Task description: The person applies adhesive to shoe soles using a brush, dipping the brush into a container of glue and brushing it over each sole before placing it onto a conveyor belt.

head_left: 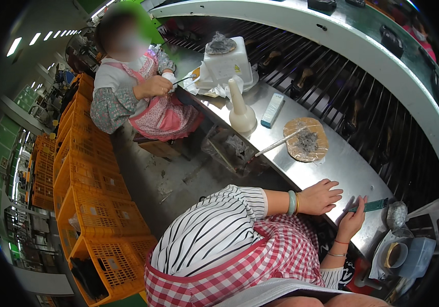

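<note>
My left hand (322, 197), with a pale green bangle and a gold one at its wrist, hovers at the edge of the metal table (286, 153). Its fingers are stretched out and hold nothing. Close by, my right hand (351, 221) is closed on one end of a flat dark green strip (375, 205), which reaches over the tabletop; its exact kind I cannot tell. Farther along the table lies a round brown pad (306, 148) with grey fluffy material on it. A thin pale stick (275, 144) rests across the pad's edge.
Beyond stand a cream long-necked bottle (241, 115), a teal-and-white box (272, 110) and a white device (225, 64). A co-worker (142, 87) sits there with a thin tool. Dark rods (327, 87) border the table. Orange crates (99, 204) line the left; a plastic container (418, 257) sits right.
</note>
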`<state>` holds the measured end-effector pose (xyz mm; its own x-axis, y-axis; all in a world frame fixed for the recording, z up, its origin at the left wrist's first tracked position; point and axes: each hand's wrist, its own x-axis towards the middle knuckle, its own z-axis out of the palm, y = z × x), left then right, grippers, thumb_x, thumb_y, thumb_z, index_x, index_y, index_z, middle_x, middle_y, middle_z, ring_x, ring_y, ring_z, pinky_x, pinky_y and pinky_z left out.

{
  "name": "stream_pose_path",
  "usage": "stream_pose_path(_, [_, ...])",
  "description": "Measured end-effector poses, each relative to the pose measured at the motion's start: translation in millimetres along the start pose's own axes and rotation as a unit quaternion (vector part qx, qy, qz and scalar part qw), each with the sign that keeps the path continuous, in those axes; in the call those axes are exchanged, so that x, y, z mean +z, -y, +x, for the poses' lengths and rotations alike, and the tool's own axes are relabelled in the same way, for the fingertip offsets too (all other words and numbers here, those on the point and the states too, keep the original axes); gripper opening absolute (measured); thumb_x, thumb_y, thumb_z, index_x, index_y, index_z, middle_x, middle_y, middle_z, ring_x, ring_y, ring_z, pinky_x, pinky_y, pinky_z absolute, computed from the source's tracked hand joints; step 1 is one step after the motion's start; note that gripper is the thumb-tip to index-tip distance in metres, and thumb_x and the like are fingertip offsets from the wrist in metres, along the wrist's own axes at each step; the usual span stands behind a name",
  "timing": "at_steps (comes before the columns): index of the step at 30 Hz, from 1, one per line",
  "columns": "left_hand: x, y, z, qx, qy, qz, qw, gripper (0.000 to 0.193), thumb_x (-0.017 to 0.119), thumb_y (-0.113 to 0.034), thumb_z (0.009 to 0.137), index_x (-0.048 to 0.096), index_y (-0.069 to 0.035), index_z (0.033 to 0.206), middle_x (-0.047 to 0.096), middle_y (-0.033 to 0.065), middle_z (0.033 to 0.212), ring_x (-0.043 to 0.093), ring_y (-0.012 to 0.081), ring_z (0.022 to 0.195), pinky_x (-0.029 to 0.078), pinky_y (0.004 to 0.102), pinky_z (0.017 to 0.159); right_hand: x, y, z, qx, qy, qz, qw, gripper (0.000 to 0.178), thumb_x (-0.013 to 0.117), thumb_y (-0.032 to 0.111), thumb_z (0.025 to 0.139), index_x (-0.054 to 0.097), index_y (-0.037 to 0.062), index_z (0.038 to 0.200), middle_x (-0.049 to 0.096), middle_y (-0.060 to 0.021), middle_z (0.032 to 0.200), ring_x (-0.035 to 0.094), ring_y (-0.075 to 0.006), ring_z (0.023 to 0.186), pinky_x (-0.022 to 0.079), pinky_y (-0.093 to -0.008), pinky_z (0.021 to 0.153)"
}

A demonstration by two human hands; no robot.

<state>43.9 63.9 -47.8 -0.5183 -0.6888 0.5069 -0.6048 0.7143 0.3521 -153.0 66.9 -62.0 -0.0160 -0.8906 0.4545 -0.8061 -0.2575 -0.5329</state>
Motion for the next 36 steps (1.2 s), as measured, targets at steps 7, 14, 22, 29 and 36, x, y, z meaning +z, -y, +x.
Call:
stream_pose_path(7, [-5, 3, 4, -0.023, -0.046, -0.075, 0.996, 0.032, 0.063, -0.019, 0.077, 0.061, -0.006, 0.107, 0.055, 0.0129, 0.12, 0.047, 0.0333, 0.116, 0.037, 0.0427, 0.096, -2, 3, -1, -0.006, 0.002, 0.0, 1.0, 0.051, 0.04, -0.009, 0.074, 0.051, 0.0026, 0.123, 0.047, -0.0207, 0.133, 0.049, -0.0388, 0.115, 0.038, -0.041, 0.098])
stream_pose_path(14, [-136, 29, 143, 0.111, -0.279, -0.01, 0.954, 0.034, 0.067, -0.012, 0.072, 0.063, -0.004, 0.104, 0.061, 0.0139, 0.11, 0.053, 0.033, 0.109, 0.04, 0.0434, 0.096, -1, 3, 3, -0.011, -0.022, -0.015, 1.0, 0.041, 0.05, -0.008, 0.071, 0.057, 0.0017, 0.111, 0.052, -0.0257, 0.125, 0.054, -0.0413, 0.098, 0.042, -0.0448, 0.086])
stream_pose_path(22, [-226, 136, 313, -0.026, -0.277, 0.19, 0.942, 0.053, 0.06, -0.036, 0.079, 0.056, 0.001, 0.118, 0.058, 0.0209, 0.116, 0.052, 0.035, 0.109, 0.04, 0.0441, 0.095, -13, 7, 11, -0.018, -0.03, -0.005, 0.999, 0.046, 0.047, -0.008, 0.069, 0.058, 0.0046, 0.112, 0.055, -0.0213, 0.123, 0.055, -0.0379, 0.093, 0.043, -0.0425, 0.085])
stream_pose_path(29, [-212, 106, 380, -0.239, -0.075, -0.002, 0.968, 0.085, 0.059, -0.062, 0.074, 0.048, 0.004, 0.127, 0.053, 0.0225, 0.127, 0.051, 0.034, 0.119, 0.039, 0.0364, 0.099, -22, 14, 6, -0.009, -0.029, -0.026, 0.999, 0.038, 0.051, -0.005, 0.074, 0.059, 0.004, 0.11, 0.058, -0.0209, 0.119, 0.056, -0.0376, 0.094, 0.044, -0.0422, 0.084])
stream_pose_path(36, [-181, 139, 421, -0.245, -0.017, 0.115, 0.962, 0.086, 0.066, -0.056, 0.066, 0.05, 0.006, 0.123, 0.055, 0.0233, 0.123, 0.055, 0.0348, 0.113, 0.041, 0.0371, 0.098, -27, 15, 0, 0.023, 0.004, -0.005, 1.0, 0.04, 0.051, -0.006, 0.072, 0.058, 0.0043, 0.11, 0.057, -0.0182, 0.121, 0.056, -0.037, 0.097, 0.046, -0.0412, 0.086])
